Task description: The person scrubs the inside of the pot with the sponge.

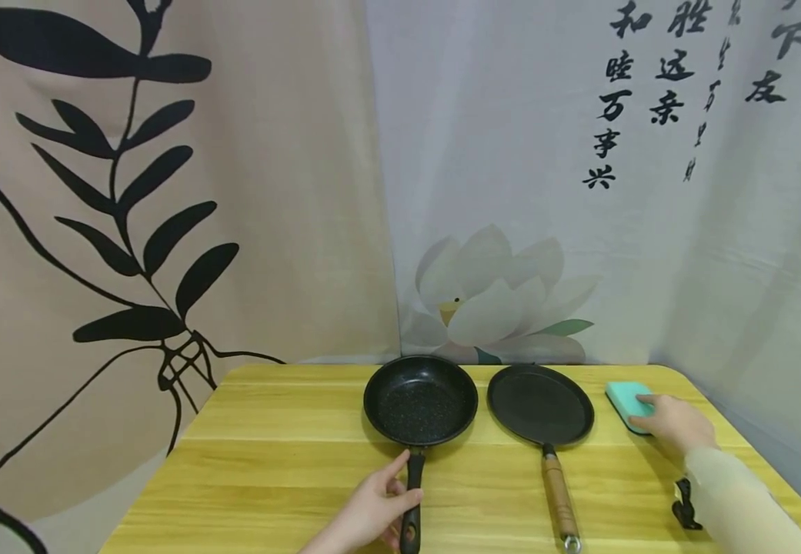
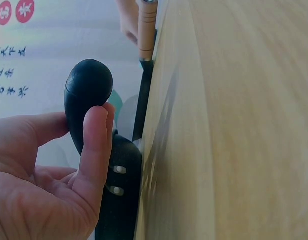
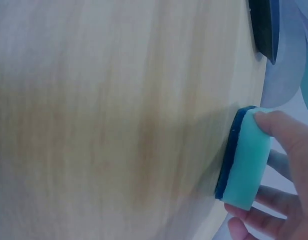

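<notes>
A deep black frying pan (image 1: 421, 402) stands at the middle of the wooden table, its black handle (image 2: 89, 82) pointing toward me. My left hand (image 1: 375, 504) pinches that handle between thumb and fingers; some fingertips are hidden behind it. At the right of the table lies a turquoise sponge (image 1: 625, 395) with a dark scouring layer underneath. My right hand (image 1: 680, 425) grips the sponge by its edges. In the right wrist view, thumb and fingers span the sponge (image 3: 249, 160), whose dark side faces the table.
Between the frying pan and the sponge lies a flat black crepe pan (image 1: 540, 404) with a wooden handle (image 1: 561, 496). A small black object (image 1: 684, 504) is beside the right sleeve (image 1: 739, 496). Behind the wooden table (image 1: 261, 446) hangs a printed curtain (image 1: 289, 192).
</notes>
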`<action>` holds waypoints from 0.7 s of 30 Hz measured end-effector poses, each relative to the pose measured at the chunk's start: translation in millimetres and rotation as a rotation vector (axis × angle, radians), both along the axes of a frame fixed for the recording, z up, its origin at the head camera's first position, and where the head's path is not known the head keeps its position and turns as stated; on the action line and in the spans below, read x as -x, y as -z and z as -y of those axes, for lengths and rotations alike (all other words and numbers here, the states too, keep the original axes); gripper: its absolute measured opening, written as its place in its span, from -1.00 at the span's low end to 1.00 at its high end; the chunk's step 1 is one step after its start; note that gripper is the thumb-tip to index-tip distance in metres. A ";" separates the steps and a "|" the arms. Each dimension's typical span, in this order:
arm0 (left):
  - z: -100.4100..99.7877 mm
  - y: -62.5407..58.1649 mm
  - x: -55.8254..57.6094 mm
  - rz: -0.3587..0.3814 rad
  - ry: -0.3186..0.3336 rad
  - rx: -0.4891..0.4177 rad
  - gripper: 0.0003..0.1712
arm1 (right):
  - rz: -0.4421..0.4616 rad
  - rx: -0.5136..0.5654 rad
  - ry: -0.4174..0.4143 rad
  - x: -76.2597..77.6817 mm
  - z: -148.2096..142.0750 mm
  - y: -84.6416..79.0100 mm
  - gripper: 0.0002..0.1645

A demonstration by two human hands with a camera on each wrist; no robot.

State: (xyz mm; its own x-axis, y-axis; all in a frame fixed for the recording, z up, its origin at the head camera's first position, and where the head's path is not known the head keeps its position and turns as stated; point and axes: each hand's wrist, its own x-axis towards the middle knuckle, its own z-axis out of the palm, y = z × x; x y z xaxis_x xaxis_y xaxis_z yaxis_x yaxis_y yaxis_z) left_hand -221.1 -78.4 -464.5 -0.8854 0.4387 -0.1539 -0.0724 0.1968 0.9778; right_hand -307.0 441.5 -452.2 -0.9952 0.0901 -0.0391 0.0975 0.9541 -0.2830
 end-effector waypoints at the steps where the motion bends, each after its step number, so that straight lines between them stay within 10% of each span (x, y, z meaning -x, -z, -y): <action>1: -0.1 -0.3 -0.5 -0.001 -0.001 0.001 -0.13 | 0.002 0.000 0.003 -0.4 -0.3 0.7 0.05; 21: 3.5 -3.3 2.6 -0.012 -0.004 0.020 -0.14 | -0.050 -0.016 0.012 -4.1 1.0 12.7 0.07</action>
